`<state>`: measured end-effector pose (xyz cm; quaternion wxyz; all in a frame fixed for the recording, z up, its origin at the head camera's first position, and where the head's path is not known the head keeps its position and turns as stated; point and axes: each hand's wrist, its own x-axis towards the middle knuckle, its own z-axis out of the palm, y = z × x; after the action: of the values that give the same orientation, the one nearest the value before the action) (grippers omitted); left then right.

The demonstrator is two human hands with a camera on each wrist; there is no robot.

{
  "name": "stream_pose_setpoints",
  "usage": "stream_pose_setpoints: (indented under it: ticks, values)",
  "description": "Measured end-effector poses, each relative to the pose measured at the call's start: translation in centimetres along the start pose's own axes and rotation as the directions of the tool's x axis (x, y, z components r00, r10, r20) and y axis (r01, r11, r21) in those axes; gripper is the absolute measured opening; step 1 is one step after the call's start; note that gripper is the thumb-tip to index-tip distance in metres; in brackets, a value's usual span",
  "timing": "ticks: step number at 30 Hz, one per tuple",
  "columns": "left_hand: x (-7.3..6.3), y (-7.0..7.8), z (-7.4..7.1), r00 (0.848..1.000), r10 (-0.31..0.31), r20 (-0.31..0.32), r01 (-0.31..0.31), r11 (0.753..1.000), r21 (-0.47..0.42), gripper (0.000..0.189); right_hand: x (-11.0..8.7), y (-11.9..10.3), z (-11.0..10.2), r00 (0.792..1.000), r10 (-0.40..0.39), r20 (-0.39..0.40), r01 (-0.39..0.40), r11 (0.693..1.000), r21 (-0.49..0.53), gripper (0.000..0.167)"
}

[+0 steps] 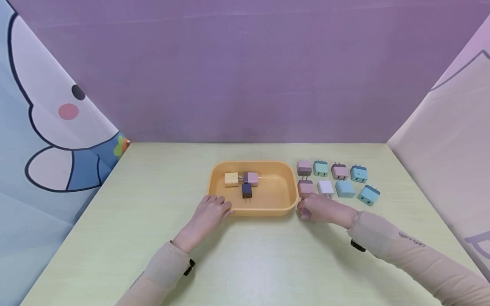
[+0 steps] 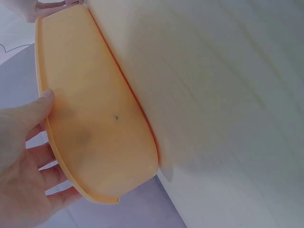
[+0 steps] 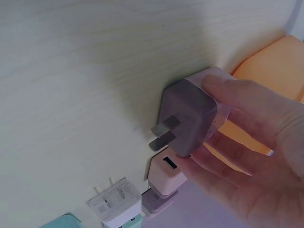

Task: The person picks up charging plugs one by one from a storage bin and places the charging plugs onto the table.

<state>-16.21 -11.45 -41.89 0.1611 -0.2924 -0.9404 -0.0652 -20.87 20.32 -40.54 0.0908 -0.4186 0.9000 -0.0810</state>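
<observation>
My left hand (image 1: 212, 208) holds the near-left rim of an orange plastic tray (image 1: 268, 212), its thumb (image 2: 40, 107) on the outer wall and its fingers over the edge. Inside the tray, at left, lie a cream plug charger (image 1: 231, 179), a pink-and-purple charger (image 1: 252, 179) with its prongs toward the cream one, and a dark navy charger (image 1: 246, 190). Just right of the tray, my right hand (image 1: 321, 208) pinches another pink charger with a dark purple end (image 3: 190, 114); its two metal prongs point away from the palm.
Several chargers stand in two rows right of the tray, among them a mint one (image 1: 320, 168), a white one (image 1: 325, 188), a light blue one (image 1: 345, 189) and a tilted blue one (image 1: 369, 195). A purple backdrop (image 1: 252, 76) rises behind the pale table (image 1: 160, 170).
</observation>
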Motion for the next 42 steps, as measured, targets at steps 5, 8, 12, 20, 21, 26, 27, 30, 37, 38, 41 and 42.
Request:
stream_pose_setpoints:
  ticks: [5,8,12,20,21,26,27,30,37,38,41,42]
  values:
    - [0.0,0.0,0.0,1.000,-0.002,-0.002,0.002,1.000,0.002,0.013,-0.1,-0.1,0.1,0.998,-0.042,-0.036,0.042,0.999,-0.015,0.019]
    - [0.0,0.0,0.0,1.000,-0.004,-0.002,0.004,1.000,0.000,0.013,-0.1,-0.2,0.0,0.999,-0.035,-0.034,0.034,0.999,-0.020,0.018]
    - [0.0,0.0,0.0,1.000,-0.006,-0.002,0.006,1.000,-0.007,0.013,-0.2,-0.5,-0.1,1.000,0.013,-0.007,-0.013,1.000,-0.020,0.020]
    - [0.0,0.0,0.0,1.000,-0.003,-0.006,0.003,1.000,-0.004,0.013,-0.5,-1.2,-0.9,0.996,0.090,0.020,-0.090,0.996,0.006,0.018]
    - [0.0,0.0,0.1,1.000,-0.004,-0.007,0.004,1.000,-0.003,0.013,-0.4,-1.2,-1.0,0.995,0.098,0.026,-0.098,0.995,-0.001,0.019]
    - [0.0,0.0,0.1,1.000,-0.010,0.001,0.010,1.000,-0.006,0.013,-0.3,-1.6,-1.9,0.985,0.154,0.073,-0.154,0.988,-0.013,0.021]
    - [0.0,-0.1,0.1,1.000,-0.010,0.003,0.010,1.000,-0.009,0.013,-0.3,-1.7,-2.1,0.984,0.159,0.080,-0.159,0.987,-0.012,0.022]
    - [0.1,-0.1,0.1,1.000,-0.013,0.010,0.014,1.000,-0.012,0.013,-0.2,-2.0,-2.6,0.979,0.178,0.096,-0.177,0.984,-0.010,0.024]
    - [0.1,-0.1,0.1,1.000,-0.006,0.010,0.006,1.000,-0.013,0.013,-0.3,-2.6,-3.6,0.965,0.214,0.155,-0.216,0.976,-0.003,0.029]
    - [0.1,-0.1,0.1,1.000,-0.005,0.006,0.005,1.000,-0.010,0.013,-0.3,-2.7,-3.8,0.962,0.219,0.164,-0.221,0.975,-0.007,0.030]
    - [0.0,-0.2,0.2,1.000,0.000,0.000,0.000,1.000,-0.007,0.013,-0.2,-2.9,-4.3,0.947,0.254,0.196,-0.257,0.966,-0.010,0.035]
    - [0.0,-0.2,0.2,1.000,0.000,0.000,0.000,1.000,-0.007,0.013,-0.2,-3.0,-4.5,0.942,0.266,0.203,-0.270,0.963,-0.010,0.037]
